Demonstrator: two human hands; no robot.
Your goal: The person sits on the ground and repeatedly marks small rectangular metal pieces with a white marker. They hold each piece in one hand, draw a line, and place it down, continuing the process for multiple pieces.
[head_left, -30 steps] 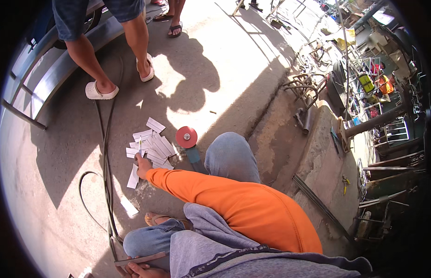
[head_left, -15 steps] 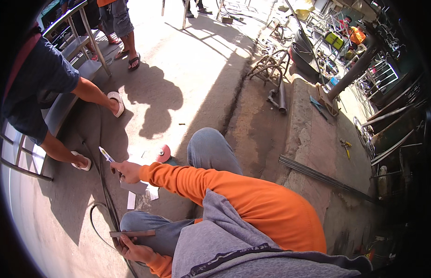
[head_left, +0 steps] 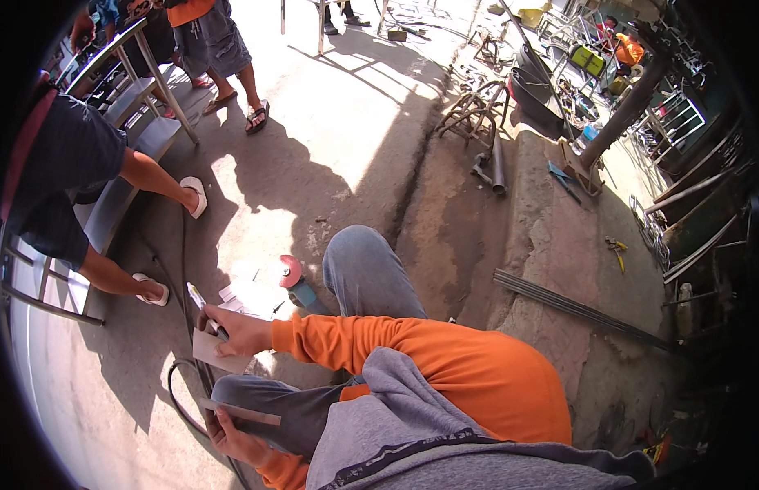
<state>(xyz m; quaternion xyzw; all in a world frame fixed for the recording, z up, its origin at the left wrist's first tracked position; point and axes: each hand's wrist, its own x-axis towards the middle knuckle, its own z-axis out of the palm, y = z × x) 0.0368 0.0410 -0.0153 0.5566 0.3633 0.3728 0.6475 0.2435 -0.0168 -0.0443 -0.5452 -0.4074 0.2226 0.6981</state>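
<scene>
My right hand [head_left: 239, 331] is closed on a white marker pen [head_left: 195, 294] and also pinches a flat, pale rectangular plate [head_left: 214, 349]. Below it, my left hand [head_left: 236, 441] grips a narrow flat metal strip [head_left: 247, 412] in front of my bent knee. On the ground beyond my right hand lie several pale flat pieces [head_left: 247, 296] in bright sun. Beside them rests an angle grinder [head_left: 302, 292] with a red disc and a teal body, close to my other knee.
A person in dark shorts [head_left: 65, 155] sits on a metal bench at the left; another stands behind. Black cables [head_left: 186, 327] run past my hands. To the right are thin metal rods [head_left: 579, 309], pliers [head_left: 617, 251], a bent tube frame [head_left: 476, 114] and a post [head_left: 624, 110].
My right hand has drawn back toward my left hand and now holds the pale plate along with the marker pen. My left hand keeps the strip, which tilts a little differently.
</scene>
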